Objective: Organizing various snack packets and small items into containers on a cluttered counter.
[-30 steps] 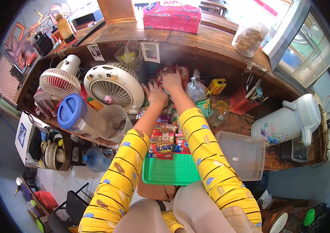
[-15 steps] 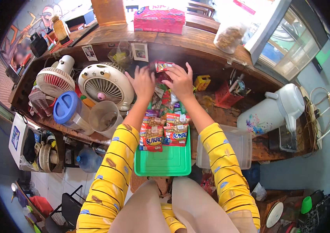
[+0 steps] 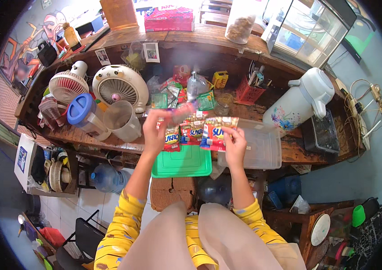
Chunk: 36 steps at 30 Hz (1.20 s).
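In my right hand is a red snack packet of nuts, pinched at its right edge by thumb and fingers. My left hand is closed on a small reddish packet that is smeared by motion. Similar nut packets lie beneath and between my hands, at the far part of a green plastic lid or tray. Its near part shows bare. Beyond my hands a pile of small sachets rests on the wooden counter, with a tied clear plastic bag among them.
Left of my hands stand a clear tub, a blue-lidded jug and two fans. To the right are a clear plastic box, a red basket of pens and a large flowered flask. A yellow box stands behind.
Both hands have come back nearer to me from the far sachet pile. My right hand has taken hold of a nut packet, and the sachets behind are now uncovered.
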### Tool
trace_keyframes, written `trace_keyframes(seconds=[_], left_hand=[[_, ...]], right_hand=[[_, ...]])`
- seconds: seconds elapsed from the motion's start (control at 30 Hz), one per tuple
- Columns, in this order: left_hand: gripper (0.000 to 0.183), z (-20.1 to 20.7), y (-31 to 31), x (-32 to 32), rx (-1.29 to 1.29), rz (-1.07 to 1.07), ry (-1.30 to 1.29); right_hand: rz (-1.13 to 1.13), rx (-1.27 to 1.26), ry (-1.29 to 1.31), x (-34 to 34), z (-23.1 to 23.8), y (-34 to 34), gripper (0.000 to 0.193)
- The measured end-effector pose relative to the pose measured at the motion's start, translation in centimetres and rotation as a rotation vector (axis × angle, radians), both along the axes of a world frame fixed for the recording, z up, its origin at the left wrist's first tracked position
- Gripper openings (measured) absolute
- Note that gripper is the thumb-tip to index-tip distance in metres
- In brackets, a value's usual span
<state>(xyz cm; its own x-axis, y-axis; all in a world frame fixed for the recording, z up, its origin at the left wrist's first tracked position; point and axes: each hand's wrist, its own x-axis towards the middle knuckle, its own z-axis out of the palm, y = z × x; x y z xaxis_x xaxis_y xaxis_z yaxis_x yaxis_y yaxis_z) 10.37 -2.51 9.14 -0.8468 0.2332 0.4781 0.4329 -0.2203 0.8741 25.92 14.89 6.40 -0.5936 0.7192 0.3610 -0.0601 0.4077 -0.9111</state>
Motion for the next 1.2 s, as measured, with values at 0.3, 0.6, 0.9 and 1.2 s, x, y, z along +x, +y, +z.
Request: trace_keyframes(seconds=[0.3, 0.6, 0.9, 1.2], left_hand=[[0.018, 0.9, -6.0, 4.7, -0.014, -0.507, 0.149], [0.052, -1.6, -4.9, 8.5, 0.499, -0.468, -0.651], [0.024, -6.3, -6.4, 7.3, 0.313, 0.024, -0.664], [0.036, -8.3, -9.2, 5.7, 0.224, -0.221, -0.684]], right_hand=[[0.775, -0.78, -0.447, 1.3, 2.1, -5.2, 0.033], [0.298, -0.056, -0.128, 0.9, -1.6, -8.7, 0.036], [0.354, 0.007, -0.095, 1.7, -1.7, -10.0, 0.031], [0.239, -0.289, -0.046, 1.2, -4.6, -6.9, 0.034]])
